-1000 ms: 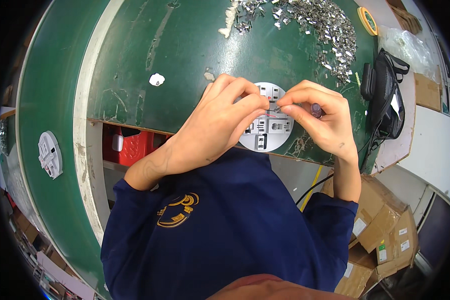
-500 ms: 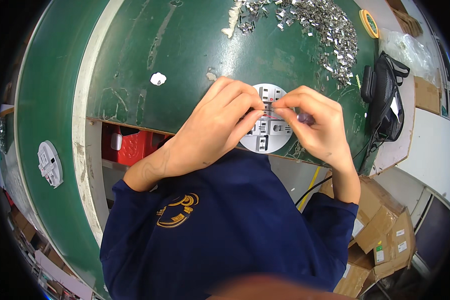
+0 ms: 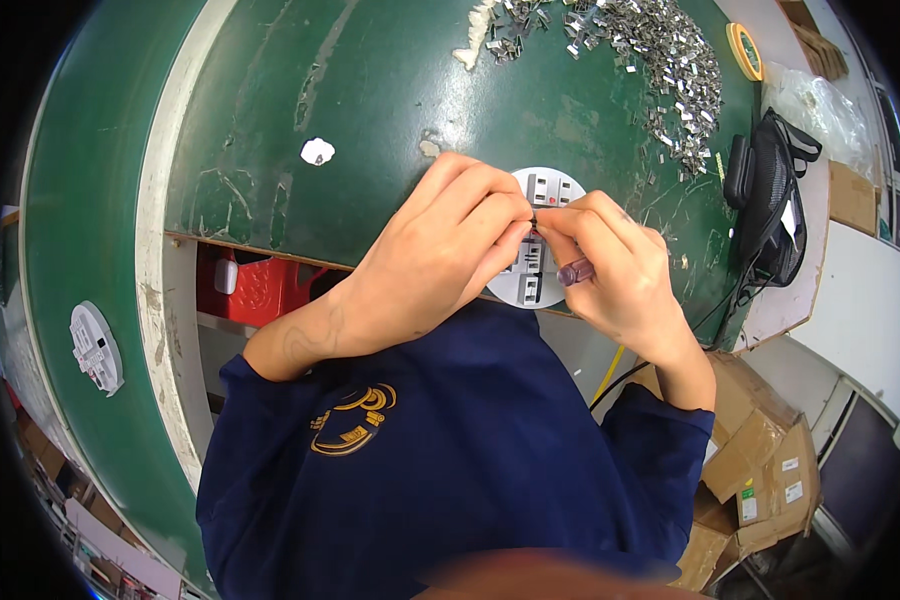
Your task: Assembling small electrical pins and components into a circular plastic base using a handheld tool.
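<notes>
A round white plastic base with raised slots and blocks lies at the near edge of the green table, partly hidden under my hands. Over its middle, my left hand pinches a thin dark wire between thumb and fingertips. The fingertips of my right hand meet it from the other side, closed on the same spot. Tucked in the right hand is a tool with a clear purple handle; its tip does not show. A bit of red shows just below the fingertips.
Small metal clips lie heaped at the far right, near a yellow tape roll and a black bag. Another white base rests on the green surface at left. A red bin sits under the table; cardboard boxes stand lower right.
My right hand has moved slightly left and down, its fingertips now against the left ones. The purple handle has tilted and shows more. The stretched red and dark wires are now mostly covered.
</notes>
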The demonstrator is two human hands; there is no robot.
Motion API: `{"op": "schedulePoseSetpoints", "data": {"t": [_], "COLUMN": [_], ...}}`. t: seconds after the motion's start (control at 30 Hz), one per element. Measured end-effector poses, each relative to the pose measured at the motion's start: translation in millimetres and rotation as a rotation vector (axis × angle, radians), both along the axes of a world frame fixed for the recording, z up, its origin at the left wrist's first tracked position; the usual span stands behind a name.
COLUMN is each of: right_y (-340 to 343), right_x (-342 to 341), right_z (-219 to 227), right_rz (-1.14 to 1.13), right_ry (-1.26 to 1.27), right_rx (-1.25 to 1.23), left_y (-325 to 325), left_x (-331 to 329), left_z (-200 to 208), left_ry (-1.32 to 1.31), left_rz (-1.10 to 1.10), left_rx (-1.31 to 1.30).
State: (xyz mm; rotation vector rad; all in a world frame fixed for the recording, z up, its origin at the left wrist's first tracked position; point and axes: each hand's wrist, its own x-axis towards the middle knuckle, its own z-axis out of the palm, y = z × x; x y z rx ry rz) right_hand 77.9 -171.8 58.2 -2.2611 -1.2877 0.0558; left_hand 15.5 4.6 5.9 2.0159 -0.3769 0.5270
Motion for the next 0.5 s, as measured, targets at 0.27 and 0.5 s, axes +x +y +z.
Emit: {"op": "schedulePoseSetpoints", "data": {"t": [0.27,0.5], "right_y": [6,6], "right_x": [-7,14], "right_z": [4,18], "right_rz": [-0.042,-0.026], "right_ry": [0.011,0.242], "right_rx": [-0.063,0.066], "left_y": [1,6], "left_x": [0,0], "left_z": [-3,-6], "left_ry": [0.007,0.059], "left_rz": [-0.015,-0.072], "left_rx": [-0.02,-0.032]}}
